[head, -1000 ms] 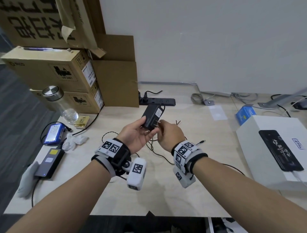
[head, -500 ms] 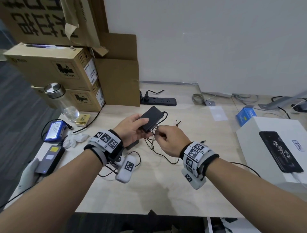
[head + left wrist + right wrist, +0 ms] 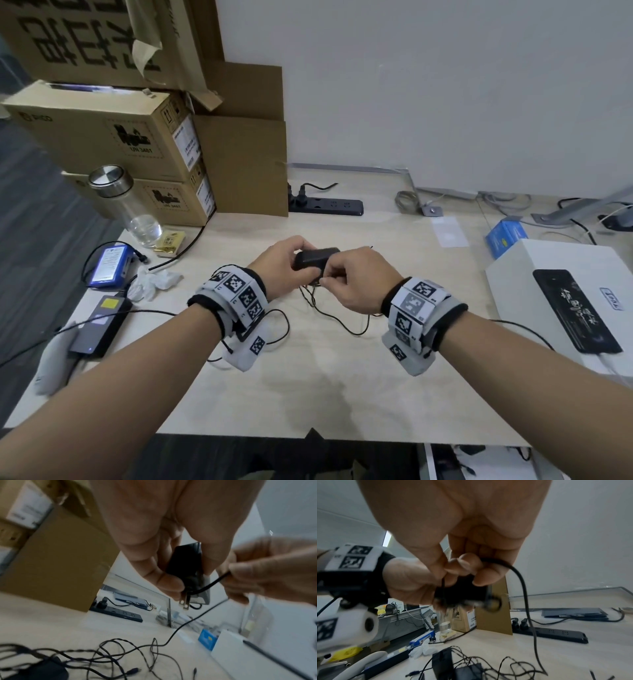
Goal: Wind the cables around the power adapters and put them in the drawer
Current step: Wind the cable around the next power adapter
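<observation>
Gripping the black power adapter [image 3: 315, 257] above the middle of the desk [image 3: 342, 383], the left hand [image 3: 281, 270] has thumb and fingers wrapped round the body, and the metal prongs can be seen sticking out below the fingers in the left wrist view. The adapter's thin black cable [image 3: 211, 583] is pinched between thumb and forefinger of the right hand [image 3: 356, 281], right next to the adapter, so both hands are closed tight on something. From that pinch the cable is seen dropping down to the desk, where it's lost in a messy tangle of other thin wires [image 3: 120, 654]. A second black adapter [image 3: 443, 662] is lying flat in that tangle. Further back, a black power strip [image 3: 325, 206] is sat by the cardboard boxes [image 3: 113, 137], and a white box [image 3: 561, 294] is over on the right. No drawer can be made out.
</observation>
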